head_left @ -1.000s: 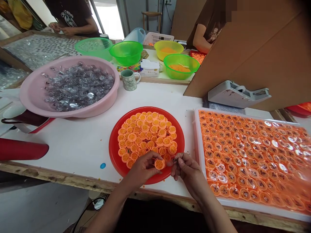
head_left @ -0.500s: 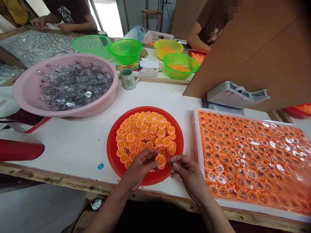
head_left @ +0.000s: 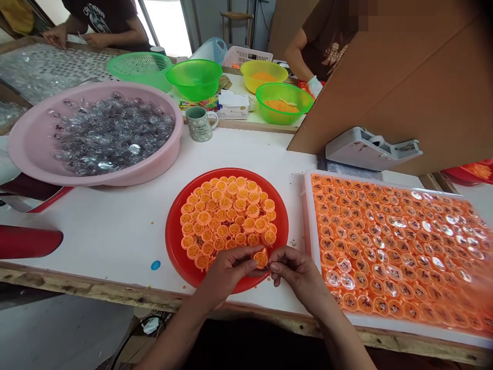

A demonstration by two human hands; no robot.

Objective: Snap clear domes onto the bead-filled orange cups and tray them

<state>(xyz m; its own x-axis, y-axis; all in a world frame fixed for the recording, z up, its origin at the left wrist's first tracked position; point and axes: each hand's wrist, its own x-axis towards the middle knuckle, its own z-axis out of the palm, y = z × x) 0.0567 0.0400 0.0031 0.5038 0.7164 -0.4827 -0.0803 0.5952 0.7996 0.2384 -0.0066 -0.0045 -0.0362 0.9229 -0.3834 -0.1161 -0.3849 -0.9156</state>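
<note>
Between the thumb and fingers of my left hand [head_left: 229, 272] is a small round orange plastic piece [head_left: 261, 260] with a raised rim and orange bits inside. My right hand [head_left: 299, 277] is pinched closed at its right side; whatever lies between those fingertips is too small to make out. Both hands are over the front right edge of a red round tray [head_left: 174, 244], which carries many similar orange pieces [head_left: 225, 202]. To the right, a white tray [head_left: 311, 226] is packed with rows of orange pieces under shiny clear covers [head_left: 385, 241].
A pink basin [head_left: 23, 159] of clear plastic covers [head_left: 115, 133] stands at left, beside a mug [head_left: 199, 126]. Green bowls [head_left: 194, 79] and a yellow bowl [head_left: 264, 72] line the back. A cardboard panel [head_left: 404, 77] rises at right behind a tape dispenser [head_left: 370, 149]. Two people work opposite.
My hands have shifted slightly right and come closer together, the orange piece still in my left. At the back right, a co-worker's gloved hand has come into view.
</note>
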